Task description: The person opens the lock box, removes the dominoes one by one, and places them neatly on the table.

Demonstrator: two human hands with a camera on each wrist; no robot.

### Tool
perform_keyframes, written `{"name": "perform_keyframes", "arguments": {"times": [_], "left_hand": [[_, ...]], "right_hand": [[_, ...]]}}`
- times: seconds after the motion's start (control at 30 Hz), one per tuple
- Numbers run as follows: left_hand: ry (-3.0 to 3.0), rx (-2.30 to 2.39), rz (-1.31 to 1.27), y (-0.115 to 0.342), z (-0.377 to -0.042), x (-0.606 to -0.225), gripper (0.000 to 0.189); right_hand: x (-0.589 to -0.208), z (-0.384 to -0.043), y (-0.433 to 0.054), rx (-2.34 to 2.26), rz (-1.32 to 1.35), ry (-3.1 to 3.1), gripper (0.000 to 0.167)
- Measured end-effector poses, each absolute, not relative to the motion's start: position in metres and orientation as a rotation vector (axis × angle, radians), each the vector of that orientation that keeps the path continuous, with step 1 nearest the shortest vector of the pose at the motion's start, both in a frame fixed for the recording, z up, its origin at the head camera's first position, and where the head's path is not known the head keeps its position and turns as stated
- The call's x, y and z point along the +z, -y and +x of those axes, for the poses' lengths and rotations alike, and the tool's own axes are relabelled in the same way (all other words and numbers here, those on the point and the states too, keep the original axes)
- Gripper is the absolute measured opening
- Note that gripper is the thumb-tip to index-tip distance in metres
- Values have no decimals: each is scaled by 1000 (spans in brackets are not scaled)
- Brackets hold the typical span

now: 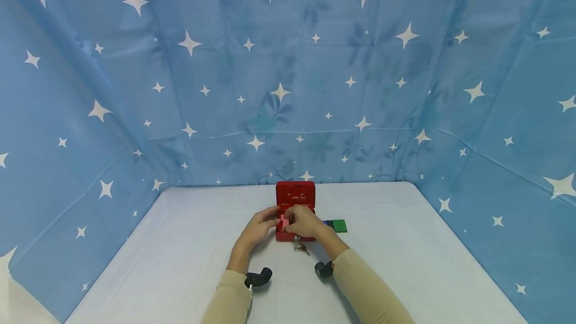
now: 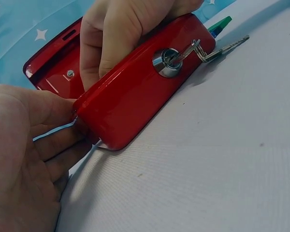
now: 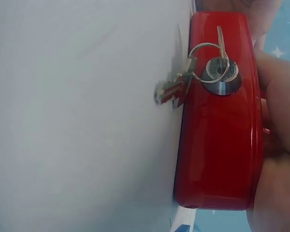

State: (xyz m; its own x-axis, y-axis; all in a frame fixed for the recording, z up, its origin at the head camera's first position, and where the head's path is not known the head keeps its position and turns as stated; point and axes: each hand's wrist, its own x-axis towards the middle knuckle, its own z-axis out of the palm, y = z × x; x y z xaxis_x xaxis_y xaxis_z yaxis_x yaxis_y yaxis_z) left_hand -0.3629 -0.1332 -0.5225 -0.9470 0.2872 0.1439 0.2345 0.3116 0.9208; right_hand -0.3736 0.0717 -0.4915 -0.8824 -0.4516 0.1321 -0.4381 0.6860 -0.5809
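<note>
A red metal cash box (image 1: 296,237) stands on the table with its lid (image 1: 295,194) raised at the back. My left hand (image 1: 258,228) holds the left end of the box, thumb at the rim and fingers along the outer wall. My right hand (image 1: 305,221) reaches into the box from above. Its thumb and forefinger pinch a small flat pink piece (image 1: 284,221) near the left wall, whose exact kind I cannot tell. A key (image 2: 181,55) sits in the round lock (image 3: 221,76) on the front, with another key (image 3: 175,87) hanging from its ring.
Right of the box lie a green flat piece (image 1: 340,226) and a black one (image 1: 330,224), with a bit of blue beside them, partly behind my right hand. The white table (image 1: 202,244) meets a blue star-patterned curtain (image 1: 288,114) at the back and sides.
</note>
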Motion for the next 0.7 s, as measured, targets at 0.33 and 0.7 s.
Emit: {"name": "perform_keyframes", "arguments": {"times": [0.33,0.7], "left_hand": [[-2514,1749,506,132,-364,-522,50],[-2497,1756,547,133,-365,-522,50]], "right_hand": [[-492,-373,-73,-1095,-695,-2861,40],[-489,-370,-74,-1156,-674,-2871,41]]}}
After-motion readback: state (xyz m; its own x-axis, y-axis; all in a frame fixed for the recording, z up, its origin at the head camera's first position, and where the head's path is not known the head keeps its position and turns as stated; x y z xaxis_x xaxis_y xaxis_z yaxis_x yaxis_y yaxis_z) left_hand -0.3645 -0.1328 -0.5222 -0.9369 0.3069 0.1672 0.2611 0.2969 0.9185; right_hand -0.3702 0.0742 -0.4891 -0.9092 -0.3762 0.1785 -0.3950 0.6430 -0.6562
